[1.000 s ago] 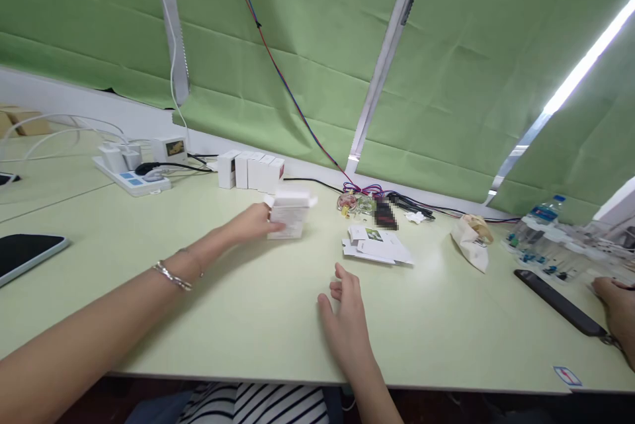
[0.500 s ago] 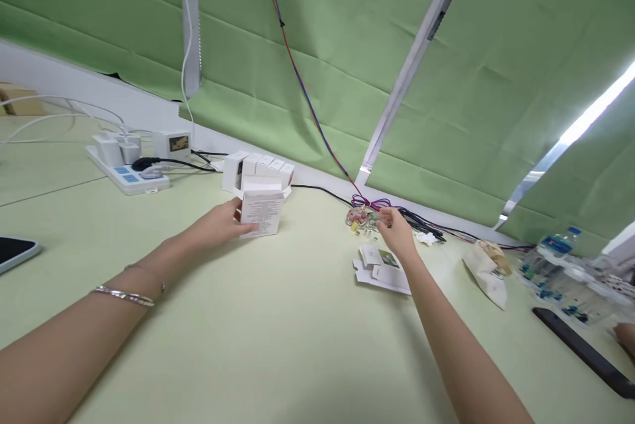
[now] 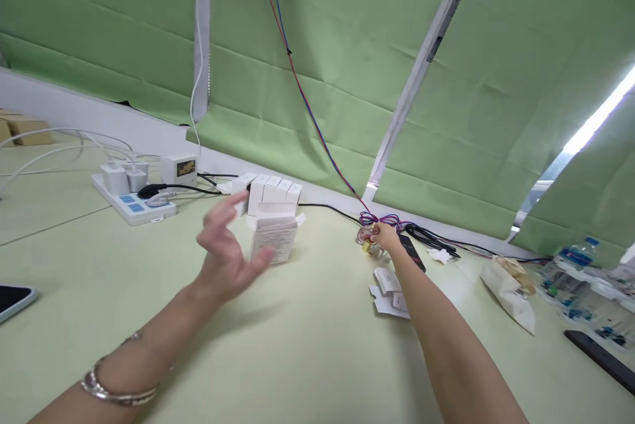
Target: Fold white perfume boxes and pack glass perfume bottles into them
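My left hand [image 3: 231, 245] hangs above the table with its fingers apart, holding nothing. Just right of it, an upright white carton [image 3: 280, 242] with printed text has its top flaps raised. Behind that carton stands a row of small white boxes [image 3: 275, 189]. My right hand [image 3: 385, 239] reaches into a pile of small shiny trinkets [image 3: 366, 235] near the wall. Its fingers are bent together at the pile; what they pinch is hidden. Below the right wrist lies an unfolded white box [image 3: 389, 298], partly covered by the forearm.
At left, a power strip [image 3: 133, 209] carries plugs and cables, with a phone [image 3: 14, 301] nearer the edge. A black flat object [image 3: 411, 252] and black cables [image 3: 429, 239] lie beyond my right wrist. Farther right are a paper bag [image 3: 506, 292], clear containers [image 3: 585, 298] and a dark bar [image 3: 600, 358].
My left hand has let go of the carton and moved back, its fingers spreading. The right hand has reached down into the trinkets. The camera view has shifted slightly.
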`<action>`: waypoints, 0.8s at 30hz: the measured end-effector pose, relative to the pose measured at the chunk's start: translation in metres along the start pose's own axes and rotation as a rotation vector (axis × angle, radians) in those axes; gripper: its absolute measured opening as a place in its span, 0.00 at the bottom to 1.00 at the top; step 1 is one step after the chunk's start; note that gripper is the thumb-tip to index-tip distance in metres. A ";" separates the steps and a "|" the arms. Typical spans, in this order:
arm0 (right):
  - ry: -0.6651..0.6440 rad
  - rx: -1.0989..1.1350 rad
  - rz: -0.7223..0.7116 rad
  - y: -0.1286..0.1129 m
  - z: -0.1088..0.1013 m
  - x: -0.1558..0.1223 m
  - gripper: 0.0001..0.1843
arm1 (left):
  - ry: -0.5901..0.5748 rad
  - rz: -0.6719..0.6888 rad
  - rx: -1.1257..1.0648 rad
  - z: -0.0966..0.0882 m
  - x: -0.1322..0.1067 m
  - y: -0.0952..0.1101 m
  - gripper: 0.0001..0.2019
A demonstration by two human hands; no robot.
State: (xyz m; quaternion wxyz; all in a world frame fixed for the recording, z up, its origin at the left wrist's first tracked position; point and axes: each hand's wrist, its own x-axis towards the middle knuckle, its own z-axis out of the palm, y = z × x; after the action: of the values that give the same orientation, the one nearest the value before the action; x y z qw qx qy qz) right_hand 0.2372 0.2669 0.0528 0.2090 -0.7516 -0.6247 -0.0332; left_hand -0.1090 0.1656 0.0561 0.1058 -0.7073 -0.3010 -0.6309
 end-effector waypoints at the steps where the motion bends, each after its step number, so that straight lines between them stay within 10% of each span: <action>1: 0.013 0.002 -0.005 -0.002 -0.004 -0.001 0.16 | -0.027 0.077 -0.030 0.003 -0.004 0.007 0.25; 6: 0.081 0.065 -0.088 -0.029 -0.036 -0.019 0.15 | -0.351 0.167 -0.227 0.028 -0.030 0.029 0.27; 13: -0.180 0.233 -0.408 -0.067 -0.032 -0.122 0.10 | -0.770 -0.505 -0.204 0.039 -0.047 0.034 0.33; 17: -0.257 0.301 -0.447 -0.076 -0.020 -0.163 0.11 | -0.935 -0.608 -0.375 0.038 -0.043 0.035 0.18; 24: -0.317 0.293 -0.428 -0.056 -0.045 -0.142 0.17 | -0.999 -0.638 -0.436 0.031 -0.030 0.044 0.11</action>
State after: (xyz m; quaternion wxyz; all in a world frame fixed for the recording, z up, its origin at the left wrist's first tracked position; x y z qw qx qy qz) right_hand 0.1626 0.1268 0.0651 0.2035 -0.5606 -0.7918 0.1320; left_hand -0.0592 0.1384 0.0315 -0.3875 -0.7973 -0.3746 -0.2718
